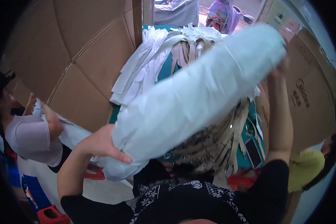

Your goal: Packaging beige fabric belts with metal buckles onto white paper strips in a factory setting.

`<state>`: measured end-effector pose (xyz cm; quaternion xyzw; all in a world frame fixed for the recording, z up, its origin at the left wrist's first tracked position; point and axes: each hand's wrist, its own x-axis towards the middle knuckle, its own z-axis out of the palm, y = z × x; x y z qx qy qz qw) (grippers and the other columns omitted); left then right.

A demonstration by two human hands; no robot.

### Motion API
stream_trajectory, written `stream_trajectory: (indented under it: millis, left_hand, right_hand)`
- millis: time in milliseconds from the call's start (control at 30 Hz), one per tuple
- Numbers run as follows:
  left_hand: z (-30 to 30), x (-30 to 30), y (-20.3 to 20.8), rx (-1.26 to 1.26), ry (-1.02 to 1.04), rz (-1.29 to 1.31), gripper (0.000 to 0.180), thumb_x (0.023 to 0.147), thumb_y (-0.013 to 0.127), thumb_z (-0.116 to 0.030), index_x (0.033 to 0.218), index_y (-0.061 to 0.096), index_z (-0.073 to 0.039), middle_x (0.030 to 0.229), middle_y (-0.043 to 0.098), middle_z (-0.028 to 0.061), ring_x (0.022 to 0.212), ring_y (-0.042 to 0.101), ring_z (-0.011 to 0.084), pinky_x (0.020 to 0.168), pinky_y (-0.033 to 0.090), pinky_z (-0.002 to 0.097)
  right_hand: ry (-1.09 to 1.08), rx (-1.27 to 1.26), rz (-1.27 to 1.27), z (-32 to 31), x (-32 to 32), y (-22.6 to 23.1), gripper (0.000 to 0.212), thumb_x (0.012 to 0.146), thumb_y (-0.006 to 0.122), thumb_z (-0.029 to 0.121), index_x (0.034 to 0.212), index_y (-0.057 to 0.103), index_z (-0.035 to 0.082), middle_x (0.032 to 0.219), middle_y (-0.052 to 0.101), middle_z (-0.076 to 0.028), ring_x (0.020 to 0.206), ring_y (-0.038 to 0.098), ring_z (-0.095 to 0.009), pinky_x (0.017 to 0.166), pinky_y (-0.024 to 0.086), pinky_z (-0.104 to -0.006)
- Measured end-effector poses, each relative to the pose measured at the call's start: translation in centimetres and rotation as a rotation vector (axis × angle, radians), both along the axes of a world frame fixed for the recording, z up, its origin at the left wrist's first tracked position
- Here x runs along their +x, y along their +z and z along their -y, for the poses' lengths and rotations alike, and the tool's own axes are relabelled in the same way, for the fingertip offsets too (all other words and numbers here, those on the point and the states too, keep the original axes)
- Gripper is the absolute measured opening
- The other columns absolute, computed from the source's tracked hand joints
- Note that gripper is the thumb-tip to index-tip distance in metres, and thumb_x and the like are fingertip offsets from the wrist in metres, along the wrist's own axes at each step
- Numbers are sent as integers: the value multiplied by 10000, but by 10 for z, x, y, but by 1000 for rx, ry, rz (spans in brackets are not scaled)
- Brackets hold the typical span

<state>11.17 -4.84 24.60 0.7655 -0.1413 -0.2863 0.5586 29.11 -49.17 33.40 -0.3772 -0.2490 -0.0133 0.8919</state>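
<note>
A long, thick white bundle [190,100] is held up slantwise in front of me, its far right end higher than its near left end. My left hand [107,145] grips the lower end, thumb lying across the white covering. At the upper end, my right hand [280,65] is closed round the edge, partly hidden and blurred. Under the bundle, beige straps with metal fittings [205,151] lie heaped on the green table [257,139]. Beyond it are white wrapped pieces [142,71] and more beige straps [186,52].
Tall cardboard sheets stand left [82,48] and right [306,89] of the table. A dark phone [253,153] lies near its right edge. A person in a grey top [30,136] is at left, another in yellow [308,168] at right. Red stools [52,215] stand low.
</note>
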Motion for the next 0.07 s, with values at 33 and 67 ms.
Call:
stream_trajectory:
  millis: [33,67]
  left_hand:
    - [5,44,-18,-74,14,51,715,530,829,-152,1152,508,-4,1064,586,68,979,527,154,888,394,288]
    - [3,60,-13,-100,97,89,704,549,824,-146,1161,505,-9,1063,586,64,983,525,164,887,394,285]
  right_hand:
    - [400,65,53,12,65,6,498,847,490,396,1144,491,-4,1124,553,-139,1050,519,-281,960,373,-436]
    - [425,67,67,3,87,10,498,847,490,396,1144,491,-4,1124,553,-139,1050,519,-281,960,373,-436]
